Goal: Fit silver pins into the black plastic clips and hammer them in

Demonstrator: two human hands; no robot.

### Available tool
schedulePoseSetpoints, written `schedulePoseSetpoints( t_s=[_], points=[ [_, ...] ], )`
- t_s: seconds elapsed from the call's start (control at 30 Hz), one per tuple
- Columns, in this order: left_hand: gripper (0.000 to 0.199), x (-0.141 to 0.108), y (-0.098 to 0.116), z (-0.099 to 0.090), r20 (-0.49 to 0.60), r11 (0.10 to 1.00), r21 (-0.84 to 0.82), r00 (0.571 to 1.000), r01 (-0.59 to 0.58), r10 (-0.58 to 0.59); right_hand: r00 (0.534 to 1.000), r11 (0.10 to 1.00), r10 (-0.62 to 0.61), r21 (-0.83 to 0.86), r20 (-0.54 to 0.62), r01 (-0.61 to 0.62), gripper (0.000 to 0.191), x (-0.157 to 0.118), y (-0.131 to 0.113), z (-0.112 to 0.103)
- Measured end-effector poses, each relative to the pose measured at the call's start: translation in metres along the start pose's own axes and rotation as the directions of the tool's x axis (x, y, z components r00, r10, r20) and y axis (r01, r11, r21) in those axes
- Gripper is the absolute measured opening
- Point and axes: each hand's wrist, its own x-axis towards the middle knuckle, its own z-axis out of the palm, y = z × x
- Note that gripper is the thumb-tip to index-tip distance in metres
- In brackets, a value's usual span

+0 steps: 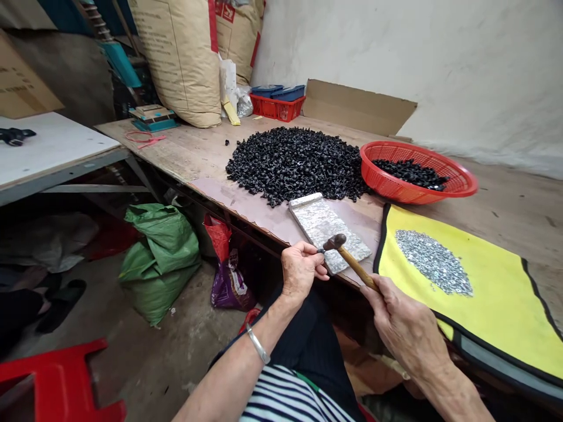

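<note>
Head view: the right hand (407, 322) grips a hammer (358, 268) by its wooden handle, between four and five o'clock from a flat slab (323, 220). At seven, the left hand (302, 269) pinches what looks like a small black part (321, 251), mostly hidden by fingers. Black pieces (294, 161) lie heaped at eleven, a red basket (409, 192) stands at two, silvery bits (433, 261) past three on yellow cloth (497, 275).
</note>
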Motion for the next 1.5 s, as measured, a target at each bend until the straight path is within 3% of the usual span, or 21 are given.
schedulePoseSetpoints(
  t_s=[0.23,0.47,0.67,0.87,1.07,1.3,1.5],
  points=[
    [0.014,0.004,0.004,-0.002,0.028,1.000,-0.013,1.000,0.001,-0.001,0.995,0.999,-0.013,-0.045,-0.099,0.008,0.029,0.005,-0.007,-0.006],
    [0.012,0.007,0.004,-0.004,0.052,1.000,-0.004,0.999,-0.002,0.002,0.995,0.995,-0.063,-0.076,-0.080,0.057,0.026,0.006,-0.009,-0.005],
    [0.012,0.007,0.006,-0.004,0.051,1.000,0.008,0.999,0.007,-0.008,0.974,0.998,-0.039,-0.063,-0.223,0.026,0.025,0.013,-0.016,-0.014],
    [0.011,0.007,0.007,-0.004,0.050,1.000,0.008,0.999,0.014,-0.015,0.994,0.957,-0.097,-0.279,-0.052,0.079,0.022,0.007,-0.018,-0.001],
    [0.012,0.008,0.007,-0.004,0.058,1.000,0.009,0.998,0.022,-0.022,0.969,0.986,-0.075,-0.161,-0.235,0.037,0.025,0.015,-0.018,-0.019],
    [0.013,0.008,0.007,-0.005,0.064,1.000,-0.002,0.998,0.027,-0.027,0.996,0.986,-0.005,-0.167,-0.091,-0.011,0.028,0.007,-0.020,-0.007],
    [0.014,0.007,0.008,-0.005,0.057,1.000,0.005,0.998,0.030,-0.030,0.980,0.997,0.038,-0.065,-0.196,-0.051,0.034,0.007,-0.019,-0.018]
  ],
)
